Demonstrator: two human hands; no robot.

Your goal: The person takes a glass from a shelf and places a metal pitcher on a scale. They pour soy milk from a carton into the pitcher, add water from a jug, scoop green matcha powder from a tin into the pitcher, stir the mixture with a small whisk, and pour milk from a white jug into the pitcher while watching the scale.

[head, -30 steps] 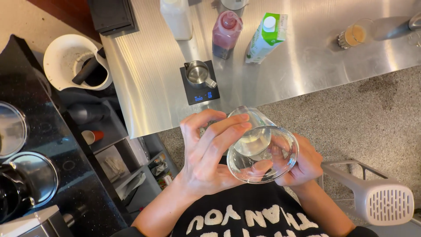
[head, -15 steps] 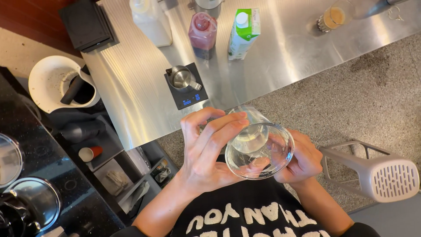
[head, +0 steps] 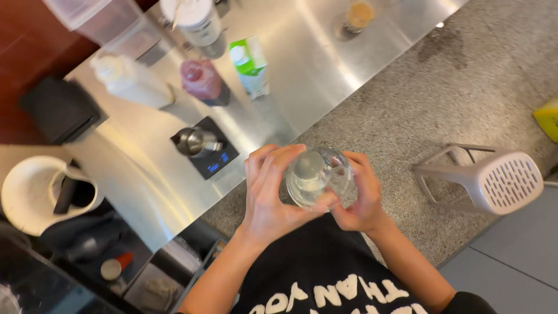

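Observation:
Both of my hands hold a clear glass cup [head: 318,177] in front of my chest, seen from above through its open mouth. My left hand [head: 268,195] wraps its left side, fingers curled over the rim. My right hand [head: 361,195] cups its right side and underside. The glass looks empty. Ahead of it on the steel counter [head: 325,75] stands a small metal pitcher [head: 195,141] on a black digital scale [head: 214,161].
On the counter stand a green and white carton [head: 250,65], a pink-filled bottle [head: 200,79], a white squeeze bottle [head: 131,83] and a brown-topped jar [head: 358,14]. A white bin [head: 35,192] sits left. A grey stool [head: 488,180] stands right on the speckled floor.
The view has swung, so the counter things sit lower and further right in the picture. The glass has tilted more upright between my hands and looks smaller.

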